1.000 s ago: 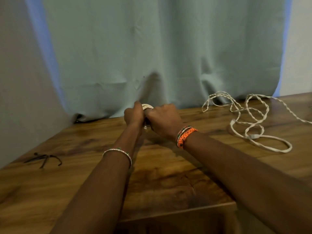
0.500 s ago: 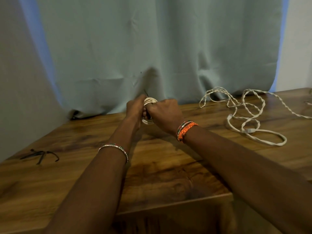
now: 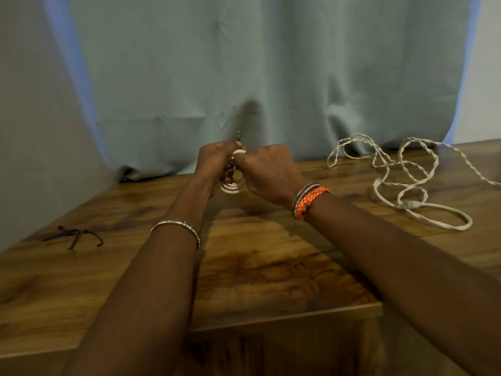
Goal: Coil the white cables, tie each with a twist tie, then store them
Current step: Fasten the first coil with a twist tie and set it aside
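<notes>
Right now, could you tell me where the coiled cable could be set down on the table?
Bare wood lies between the forearms, and between the spare twist ties and the left hand. Right of the right hand, the loose white cable crowds the table.

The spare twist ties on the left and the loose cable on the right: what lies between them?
In the head view, both hands, left hand and right hand, holding the coiled cable above the table.
</notes>
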